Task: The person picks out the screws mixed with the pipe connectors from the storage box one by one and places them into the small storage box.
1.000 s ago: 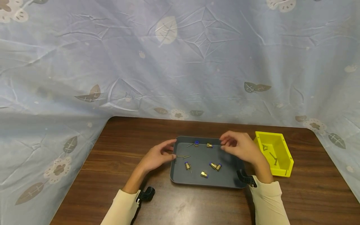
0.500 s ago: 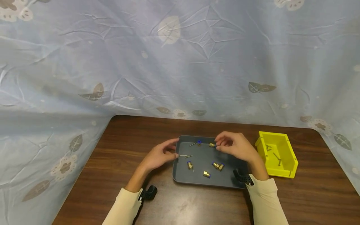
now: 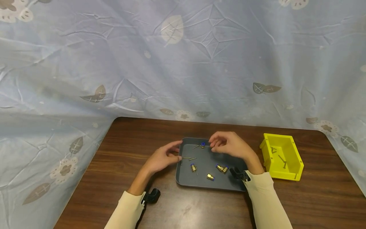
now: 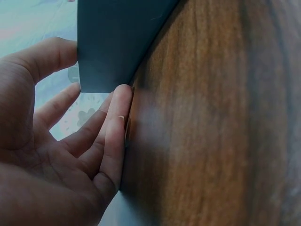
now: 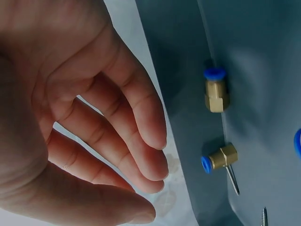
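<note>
My left hand (image 3: 161, 160) rests at the left side of a grey tray (image 3: 183, 182), thumb and a fingertip touching its edge in the left wrist view and the other fingers low along the tabletop. Above the tray's far side hovers my right hand (image 3: 230, 144), fingers loosely bent. Nothing shows between its fingers (image 5: 146, 117) in the right wrist view. Beside it there, a brass push-in fitting (image 5: 216, 92) with a blue collar lies in the tray, hidden by the hand in the head view. Another fitting (image 5: 221, 158) lies against a thin screw (image 5: 232, 180).
More brass fittings (image 3: 210, 177) and several screws (image 3: 192, 159) lie scattered in the tray. To its right stands a yellow bin (image 3: 298, 168) holding some screws (image 3: 283, 161). A patterned cloth (image 3: 171, 63) hangs behind the wooden table (image 3: 137, 136).
My right hand has moved left along the tray's far side, now covering the fitting there in the head view. The left hand stays at the tray's edge; the head view shifted slightly.
</note>
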The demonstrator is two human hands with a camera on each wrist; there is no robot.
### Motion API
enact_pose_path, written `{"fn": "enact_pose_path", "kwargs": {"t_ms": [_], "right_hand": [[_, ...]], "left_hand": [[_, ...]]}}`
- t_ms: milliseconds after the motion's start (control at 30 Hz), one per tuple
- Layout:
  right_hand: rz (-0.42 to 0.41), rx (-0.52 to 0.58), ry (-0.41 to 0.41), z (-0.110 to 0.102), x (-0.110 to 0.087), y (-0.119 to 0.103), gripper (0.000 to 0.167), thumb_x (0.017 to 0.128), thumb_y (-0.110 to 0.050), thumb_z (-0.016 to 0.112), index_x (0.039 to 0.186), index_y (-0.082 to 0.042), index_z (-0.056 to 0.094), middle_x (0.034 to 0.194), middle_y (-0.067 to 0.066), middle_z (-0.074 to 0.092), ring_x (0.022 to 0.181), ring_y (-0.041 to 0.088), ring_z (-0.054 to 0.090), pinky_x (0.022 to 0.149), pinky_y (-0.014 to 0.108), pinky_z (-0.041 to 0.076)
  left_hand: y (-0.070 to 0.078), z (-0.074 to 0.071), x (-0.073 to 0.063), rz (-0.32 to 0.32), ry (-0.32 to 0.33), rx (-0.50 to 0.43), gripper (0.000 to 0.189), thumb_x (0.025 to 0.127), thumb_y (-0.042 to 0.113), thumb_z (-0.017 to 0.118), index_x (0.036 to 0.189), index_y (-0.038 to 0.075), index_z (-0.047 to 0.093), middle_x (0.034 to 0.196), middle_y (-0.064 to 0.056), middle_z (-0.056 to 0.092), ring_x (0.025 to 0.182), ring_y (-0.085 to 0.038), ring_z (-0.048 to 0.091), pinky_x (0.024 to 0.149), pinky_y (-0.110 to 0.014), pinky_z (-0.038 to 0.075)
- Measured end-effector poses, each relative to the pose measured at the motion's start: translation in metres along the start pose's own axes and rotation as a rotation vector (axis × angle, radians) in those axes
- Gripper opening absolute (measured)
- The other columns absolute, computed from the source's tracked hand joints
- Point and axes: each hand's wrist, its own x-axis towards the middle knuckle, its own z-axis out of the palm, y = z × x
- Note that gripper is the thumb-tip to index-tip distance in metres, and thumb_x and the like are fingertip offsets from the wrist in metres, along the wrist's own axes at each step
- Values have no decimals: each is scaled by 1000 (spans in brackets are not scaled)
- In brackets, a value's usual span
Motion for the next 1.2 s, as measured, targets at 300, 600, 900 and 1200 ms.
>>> {"fn": "enact_pose_path", "kwargs": {"t_ms": [300,600,900,1200], "right_hand": [[3,17,-59,12,19,-1,29,92,-1,86,119,3,76,102,7,80,89,22,75,83,33,61],[-8,-9,-126,32,32,0,28,91,-1,86,117,5,76,100,5,80,89,18,75,84,33,61],[5,-38,-169,46,38,0,23,92,1,83,114,2,78,99,5,80,88,14,75,83,32,61],[45,-128,-204,55,41,4,21,90,3,82,111,-2,79,91,-4,78,83,7,74,77,27,60]], "left_hand": [[-1,0,1,1,9,10,69,99,21,83,162,12,56,136,-20,72,98,-24,72,84,-40,55],[-1,1,2,-26,22,19,69,98,20,84,162,15,57,134,-16,74,96,-22,72,84,-38,55],[0,2,2,-38,22,21,70,99,20,82,163,17,56,134,-13,74,98,-20,72,86,-40,56],[-2,1,3,-24,14,19,70,98,21,82,163,14,56,135,-17,73,97,-21,72,84,-37,55]]}}
